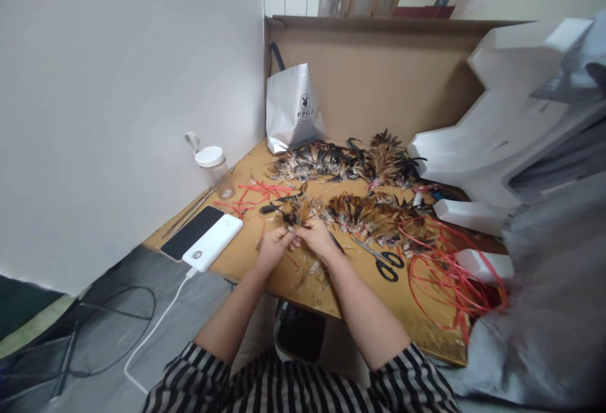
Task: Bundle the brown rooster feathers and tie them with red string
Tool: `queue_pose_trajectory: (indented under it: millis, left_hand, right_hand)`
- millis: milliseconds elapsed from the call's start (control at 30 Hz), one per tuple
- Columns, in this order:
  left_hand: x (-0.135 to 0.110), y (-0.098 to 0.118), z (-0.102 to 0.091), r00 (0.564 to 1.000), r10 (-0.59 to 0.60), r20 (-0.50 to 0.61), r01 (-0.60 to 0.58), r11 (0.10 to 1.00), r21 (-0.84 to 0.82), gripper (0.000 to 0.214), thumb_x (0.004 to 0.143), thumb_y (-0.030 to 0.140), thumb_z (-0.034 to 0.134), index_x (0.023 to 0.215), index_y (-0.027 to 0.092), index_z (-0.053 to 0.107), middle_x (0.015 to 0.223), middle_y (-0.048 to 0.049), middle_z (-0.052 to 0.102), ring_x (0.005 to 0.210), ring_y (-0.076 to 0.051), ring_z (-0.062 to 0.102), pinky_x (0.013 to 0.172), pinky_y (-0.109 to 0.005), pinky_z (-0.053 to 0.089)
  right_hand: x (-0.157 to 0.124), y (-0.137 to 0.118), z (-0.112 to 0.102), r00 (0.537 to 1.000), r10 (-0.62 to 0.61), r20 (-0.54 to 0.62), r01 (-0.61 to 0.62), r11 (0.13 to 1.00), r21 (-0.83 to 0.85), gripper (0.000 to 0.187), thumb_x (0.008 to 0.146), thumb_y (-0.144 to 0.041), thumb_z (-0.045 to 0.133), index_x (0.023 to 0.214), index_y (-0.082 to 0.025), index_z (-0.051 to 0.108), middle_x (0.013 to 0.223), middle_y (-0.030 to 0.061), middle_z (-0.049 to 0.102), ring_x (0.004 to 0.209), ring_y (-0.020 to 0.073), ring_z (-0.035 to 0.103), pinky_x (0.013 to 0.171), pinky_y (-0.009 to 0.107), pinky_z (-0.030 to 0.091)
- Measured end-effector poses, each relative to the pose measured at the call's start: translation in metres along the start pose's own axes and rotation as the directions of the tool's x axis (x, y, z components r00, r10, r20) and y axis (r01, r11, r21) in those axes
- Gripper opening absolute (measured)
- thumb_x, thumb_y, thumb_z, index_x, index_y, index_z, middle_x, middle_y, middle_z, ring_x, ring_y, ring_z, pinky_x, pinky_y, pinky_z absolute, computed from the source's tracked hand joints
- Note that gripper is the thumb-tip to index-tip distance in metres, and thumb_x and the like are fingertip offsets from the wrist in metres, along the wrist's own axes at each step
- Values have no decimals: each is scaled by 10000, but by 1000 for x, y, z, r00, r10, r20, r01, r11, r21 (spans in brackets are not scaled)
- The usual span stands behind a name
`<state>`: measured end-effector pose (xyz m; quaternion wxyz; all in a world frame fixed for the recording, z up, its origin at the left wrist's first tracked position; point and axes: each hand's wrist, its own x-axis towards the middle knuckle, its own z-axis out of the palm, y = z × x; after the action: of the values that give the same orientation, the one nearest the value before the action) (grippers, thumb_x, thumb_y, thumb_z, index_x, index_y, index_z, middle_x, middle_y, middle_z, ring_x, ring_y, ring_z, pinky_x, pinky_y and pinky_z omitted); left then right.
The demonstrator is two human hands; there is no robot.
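Near the front of the table, my left hand (275, 249) and my right hand (316, 238) meet with their fingers closed on the base of a small bunch of brown and black feathers (299, 211). The tips of the bunch point away from me. Just beyond and to the right lies a long row of orange-brown feathers (364, 214). Black-handled scissors (386, 263) rest to the right of my right hand. Cut red strips (260, 193) are scattered beyond my left hand. Loose feather bits (312, 274) lie under my wrists.
A darker feather pile (326, 160) lies at the back by a silver bag (293, 110). On the left are a lidded jar (213, 163), a phone (196, 233) and a cabled white power bank (213, 242). Tangled red strips (449, 274) and white foam (516, 97) occupy the right.
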<state>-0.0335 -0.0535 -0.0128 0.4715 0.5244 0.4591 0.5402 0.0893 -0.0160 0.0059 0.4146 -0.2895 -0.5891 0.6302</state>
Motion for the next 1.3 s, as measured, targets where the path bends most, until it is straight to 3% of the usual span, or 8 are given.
queue_pose_trajectory:
  millis: [200,367,700,900,1000,1100,1200,1300]
  left_hand:
    - [-3,-5,2,999,-5,-51,4,1000,-20,188,705,306,586,652,128,612,578,-18,607,508,-96,532,533,-227,435]
    - [-9,5,-3,996,-84,19,85,995,-50,225,700,340,600,686,117,631,587,-32,620,501,-97,536,524,-228,440]
    - [-11,24,-7,980,-197,37,200,969,-148,271,603,368,695,660,106,655,634,-66,658,537,-100,565,569,-223,454]
    - [-6,24,-11,942,-334,-16,287,830,-479,192,660,265,684,785,123,652,753,-67,674,664,-100,613,637,-194,461]
    - [-5,26,-14,933,-360,-4,295,770,-565,164,683,213,667,825,133,646,802,-68,676,708,-107,620,688,-212,467]
    - [-7,26,-15,922,-386,18,319,735,-598,173,697,207,656,857,144,644,861,-75,676,741,-117,621,722,-240,469]
    - [-9,24,-14,909,-415,37,350,714,-606,186,684,220,669,854,149,646,873,-76,676,749,-124,619,728,-259,472]
    - [-10,21,-14,912,-406,51,355,724,-591,200,662,237,689,837,149,651,876,-76,674,742,-123,617,729,-262,471]
  right_hand:
    - [0,0,0,997,51,-60,-53,997,-47,326,628,-402,659,462,-181,487,434,-13,517,398,116,479,423,251,378]
    - [-4,-10,2,999,50,-4,-50,997,-58,333,616,-400,675,455,-168,499,442,-16,521,414,106,475,444,243,365]
    - [-5,-9,6,987,74,-142,-83,995,-54,346,561,-414,710,469,-164,489,466,-33,510,458,90,452,483,230,353]
    - [-4,-12,3,987,-96,-130,81,990,-111,290,628,-357,675,851,-176,634,742,14,634,682,134,576,690,276,451]
    - [-8,-17,7,960,-265,-92,216,907,-362,307,686,-341,631,949,-183,616,874,60,631,759,159,580,717,301,464]
    - [-14,-20,11,895,-444,38,373,701,-608,288,746,-286,573,1021,-202,588,1000,81,600,896,181,554,805,327,442]
    - [-17,-19,12,860,-485,159,442,553,-707,291,782,-252,526,1065,-196,559,986,86,603,929,188,538,834,332,424]
    - [-16,-15,10,860,-479,177,435,505,-746,268,799,-261,504,1049,-183,559,952,88,612,877,185,549,793,316,432]
